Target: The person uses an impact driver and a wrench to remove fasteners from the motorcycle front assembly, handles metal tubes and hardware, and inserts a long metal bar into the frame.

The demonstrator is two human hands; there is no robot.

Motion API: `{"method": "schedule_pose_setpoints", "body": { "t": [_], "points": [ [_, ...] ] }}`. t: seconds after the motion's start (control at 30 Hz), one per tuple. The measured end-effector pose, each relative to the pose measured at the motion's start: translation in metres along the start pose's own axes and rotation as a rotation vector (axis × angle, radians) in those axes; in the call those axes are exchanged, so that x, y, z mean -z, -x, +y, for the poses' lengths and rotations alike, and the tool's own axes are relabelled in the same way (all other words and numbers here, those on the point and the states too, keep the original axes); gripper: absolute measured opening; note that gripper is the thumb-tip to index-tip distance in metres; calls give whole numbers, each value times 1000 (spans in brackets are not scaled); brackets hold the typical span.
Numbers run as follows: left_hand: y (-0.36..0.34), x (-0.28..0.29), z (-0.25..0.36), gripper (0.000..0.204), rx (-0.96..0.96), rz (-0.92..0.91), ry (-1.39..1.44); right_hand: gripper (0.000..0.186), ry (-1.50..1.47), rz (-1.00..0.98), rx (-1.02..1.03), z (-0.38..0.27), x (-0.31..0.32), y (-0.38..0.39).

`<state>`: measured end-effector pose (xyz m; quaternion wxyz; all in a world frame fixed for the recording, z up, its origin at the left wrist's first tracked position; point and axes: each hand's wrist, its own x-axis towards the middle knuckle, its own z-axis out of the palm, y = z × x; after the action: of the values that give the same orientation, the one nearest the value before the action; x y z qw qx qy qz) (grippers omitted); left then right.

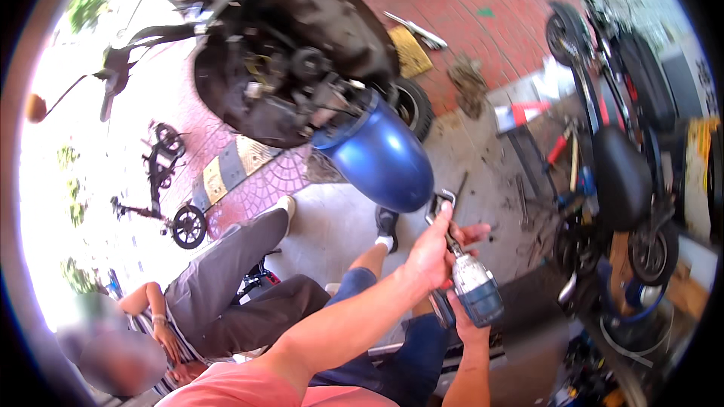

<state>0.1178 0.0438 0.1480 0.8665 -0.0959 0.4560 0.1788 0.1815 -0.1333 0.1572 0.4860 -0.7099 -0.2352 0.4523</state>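
Note:
My right hand (469, 322) is wrapped around the grip of a cordless impact wrench (477, 290) with a silver nose and a blue-grey rear. At the tool's front, my left hand (431, 255) closes on a slim metal piece with a hooked end (446, 196); some of its fingers stretch past the shaft. Whether that piece is fixed in the wrench is hidden by the fingers. Just beyond the hook sits a blue rounded fender (388, 154), attached to a partly stripped scooter (298, 60) with dark inner panels and exposed wiring.
On the left, a person in grey trousers (226, 264) sits close by. A small folding bike (162, 181) stands behind them. Parked at right is a black-seated scooter (622, 173). Tools, including a red-handled hammer (559, 147), lie on the floor between. A yellow piece (409, 51) lies beyond the wheel.

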Motion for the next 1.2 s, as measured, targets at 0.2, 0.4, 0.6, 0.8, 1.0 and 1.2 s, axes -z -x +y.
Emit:
{"method": "schedule_pose_setpoints", "body": {
  "t": [0.2,0.4,0.6,0.8,1.0,1.2],
  "points": [
    [91,-29,58,57,-104,-381,229,37,-83,-178,-52,-117,-19,-9],
    [139,-33,121,49,-357,-458,193,38,43,-327,105,-194,-78,-25],
    [178,-52,184,46,-280,-199,227,35,26,-325,91,-217,-127,-55],
    [189,-29,248,40,-697,43,-531,31,-285,-346,-44,-245,-197,-125],
    [289,26,330,27,-1433,330,-413,16,-221,-233,-49,-255,-251,-192],
    [293,83,374,32,-1203,291,-433,18,-278,-319,-68,-253,-274,-212]
  ]
}}
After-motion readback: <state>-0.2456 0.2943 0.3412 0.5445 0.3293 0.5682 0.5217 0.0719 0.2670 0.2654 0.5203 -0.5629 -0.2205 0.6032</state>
